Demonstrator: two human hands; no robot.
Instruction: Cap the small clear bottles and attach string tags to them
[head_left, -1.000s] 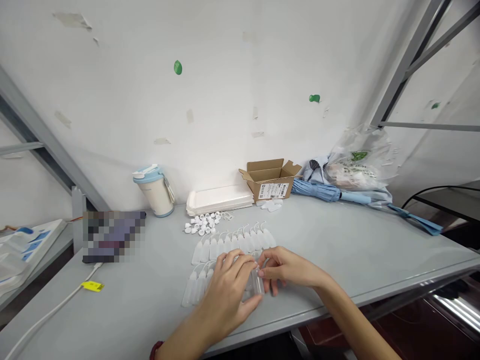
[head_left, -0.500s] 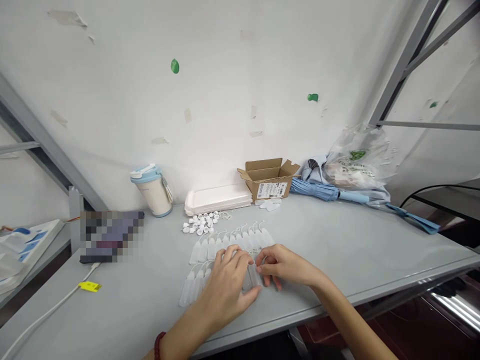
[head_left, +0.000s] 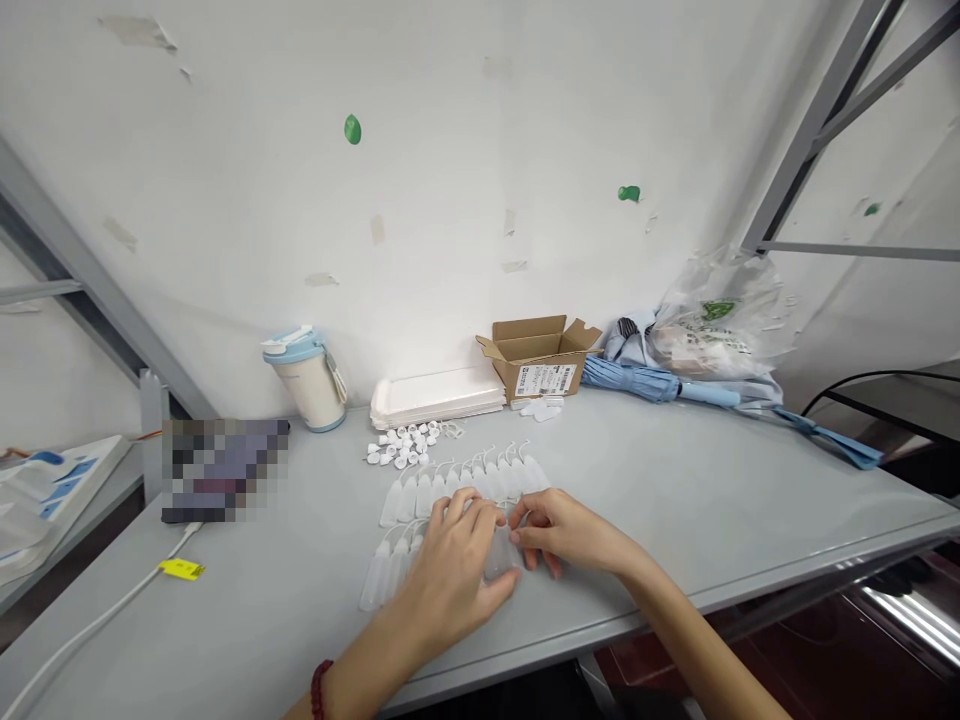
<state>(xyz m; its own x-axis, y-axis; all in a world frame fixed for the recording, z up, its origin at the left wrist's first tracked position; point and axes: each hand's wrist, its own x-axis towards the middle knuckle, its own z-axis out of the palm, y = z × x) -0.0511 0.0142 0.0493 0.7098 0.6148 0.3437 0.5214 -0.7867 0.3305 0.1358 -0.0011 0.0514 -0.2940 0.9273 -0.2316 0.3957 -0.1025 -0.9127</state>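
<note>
Two rows of small translucent plastic bottles with thin white nozzle tips or cords lie on the grey table. The back row [head_left: 469, 483] shows beyond my hands; the front row [head_left: 386, 575] runs partly beneath my left hand. My left hand [head_left: 454, 555] spreads over that front row, fingers bent and thumb apart, hiding its middle. At the row's right end, my right hand [head_left: 559, 530] has curled fingers, with thumb and index against a small plastic bottle [head_left: 501, 555]. Its lower end lies close to my left thumb.
Behind the rows are a pile of white caps [head_left: 401, 445], stacked white trays [head_left: 439, 395] and an open cardboard box [head_left: 544, 360]. A tumbler [head_left: 307, 385] stands left, near a cable [head_left: 97, 620]. A blue umbrella [head_left: 637, 380] and plastic bag [head_left: 720, 320] lie right.
The end bottle by my right hand has shifted slightly left and now sits closer against the others. Both hands stay nearly in place; the view has moved a little.
</note>
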